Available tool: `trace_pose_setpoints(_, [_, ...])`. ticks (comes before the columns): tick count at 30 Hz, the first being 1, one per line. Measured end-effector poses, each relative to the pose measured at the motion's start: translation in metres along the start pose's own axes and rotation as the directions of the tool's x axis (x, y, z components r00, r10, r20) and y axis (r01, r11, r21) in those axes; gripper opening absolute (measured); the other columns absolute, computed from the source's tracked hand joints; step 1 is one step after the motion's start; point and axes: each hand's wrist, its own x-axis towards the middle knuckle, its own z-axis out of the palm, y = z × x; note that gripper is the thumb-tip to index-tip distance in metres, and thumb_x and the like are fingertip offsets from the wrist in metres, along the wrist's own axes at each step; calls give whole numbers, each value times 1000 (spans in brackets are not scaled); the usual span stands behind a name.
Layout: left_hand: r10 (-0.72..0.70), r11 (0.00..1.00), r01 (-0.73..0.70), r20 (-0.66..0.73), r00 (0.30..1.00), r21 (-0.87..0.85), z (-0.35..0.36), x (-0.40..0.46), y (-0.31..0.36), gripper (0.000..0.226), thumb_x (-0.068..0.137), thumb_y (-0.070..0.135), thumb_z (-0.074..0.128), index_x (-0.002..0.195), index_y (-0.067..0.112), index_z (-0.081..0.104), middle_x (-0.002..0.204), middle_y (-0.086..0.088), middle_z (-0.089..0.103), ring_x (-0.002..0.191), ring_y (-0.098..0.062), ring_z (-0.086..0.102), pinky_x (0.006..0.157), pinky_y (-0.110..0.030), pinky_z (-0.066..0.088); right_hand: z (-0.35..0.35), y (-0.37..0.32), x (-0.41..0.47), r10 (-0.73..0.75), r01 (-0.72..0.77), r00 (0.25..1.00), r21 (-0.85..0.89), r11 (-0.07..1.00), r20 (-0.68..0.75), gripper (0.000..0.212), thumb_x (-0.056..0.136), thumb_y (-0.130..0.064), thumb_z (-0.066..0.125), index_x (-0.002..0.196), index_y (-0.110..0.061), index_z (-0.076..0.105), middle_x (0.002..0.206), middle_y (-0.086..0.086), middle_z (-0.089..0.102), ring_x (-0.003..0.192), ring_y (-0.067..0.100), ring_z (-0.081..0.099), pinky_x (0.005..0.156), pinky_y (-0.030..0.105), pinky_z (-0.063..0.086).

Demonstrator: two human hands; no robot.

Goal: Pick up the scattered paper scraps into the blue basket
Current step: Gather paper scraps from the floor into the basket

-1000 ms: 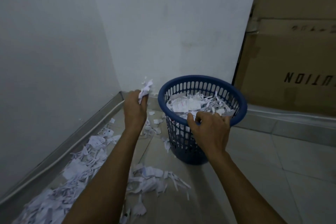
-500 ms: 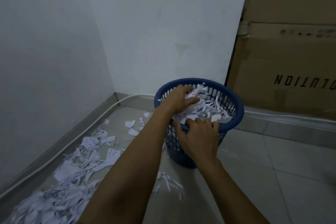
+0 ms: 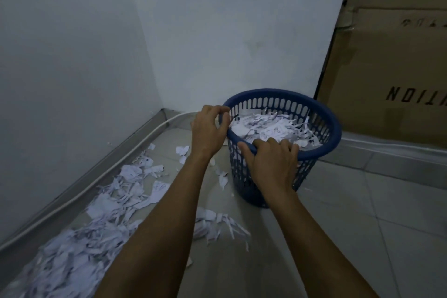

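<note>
The blue basket (image 3: 324, 118) stands on the tiled floor near the corner, filled close to its rim with white paper scraps (image 3: 268, 128). My right hand (image 3: 271, 162) grips the near rim, fingers curled over it into the basket. My left hand (image 3: 209, 132) is at the left rim with fingers curled around it; no paper shows in it. Many scattered paper scraps (image 3: 101, 220) lie along the left wall, and a smaller clump of scraps (image 3: 217, 222) lies in front of the basket.
White walls meet in a corner behind the basket. A metal skirting with a white cable (image 3: 135, 150) runs along the left wall. A large cardboard box (image 3: 391, 68) stands at the right. Grey floor tiles (image 3: 399, 225) spread to the right.
My left hand carried a bunch of scraps over the basket and dropped it in, then drew back to the left rim. My right hand kept its hold on the near rim.
</note>
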Motion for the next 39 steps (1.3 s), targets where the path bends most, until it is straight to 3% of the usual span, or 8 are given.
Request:
trace_pose_setpoints(8, [-266,964,264,48,963,41,-7,-89,-69,32,96,43,43,109,26,67,102,4,65,90,-14,62,90,-48,50,1,-2,11,37,-38,999,-27,999,-17,57,100,-63,33,103,-23,74,99,7,69,104,32,52,92,45,28])
trace_pose_setpoints(14, [-420,886,329,266,868,327,-13,-169,-118,49,92,58,46,127,27,61,127,0,62,119,-23,56,103,-46,39,6,2,23,-30,30,999,-15,999,-45,55,100,-62,35,101,-23,73,92,9,70,100,33,54,91,45,26])
trace_pose_setpoints(18, [-507,828,280,436,743,487,-12,-215,-136,93,75,87,32,151,35,33,159,2,29,148,-29,21,116,-59,13,16,-6,23,-105,102,992,-46,994,-72,56,100,-62,35,95,-22,74,87,9,69,95,33,56,91,46,29])
trace_pose_setpoints(22, [-536,797,193,522,663,573,-6,-238,-140,121,53,103,1,156,40,2,166,5,0,152,-29,-2,114,-64,-5,23,4,24,-137,128,979,-66,990,-151,57,101,-59,37,85,-18,72,83,10,69,88,33,56,88,46,30])
trace_pose_setpoints(26, [-453,786,105,451,769,610,8,-250,-142,94,78,88,13,155,35,22,160,-5,29,147,-34,22,114,-61,16,27,7,25,-139,128,973,-66,990,-187,60,101,-60,35,81,-18,72,79,8,69,84,31,56,87,45,33])
trace_pose_setpoints(30, [-291,817,42,347,891,575,22,-252,-144,50,90,59,41,122,26,61,109,-8,57,96,-33,55,76,-43,45,32,7,25,-123,113,965,-56,992,-232,60,101,-59,36,78,-17,70,75,7,67,81,31,54,87,45,34])
trace_pose_setpoints(34, [-326,873,148,329,886,465,25,-247,-141,37,90,47,47,103,17,64,91,-9,55,75,-30,57,60,-37,45,33,6,25,-120,111,968,-54,992,-220,61,102,-60,33,79,-17,71,78,7,67,83,30,54,87,45,33])
trace_pose_setpoints(39, [-455,887,385,345,821,254,16,-234,-135,39,90,44,53,101,10,67,94,-11,61,87,-28,58,71,-34,41,28,11,25,-121,115,973,-44,992,-195,60,101,-61,36,78,-18,71,78,8,68,84,31,55,87,45,34])
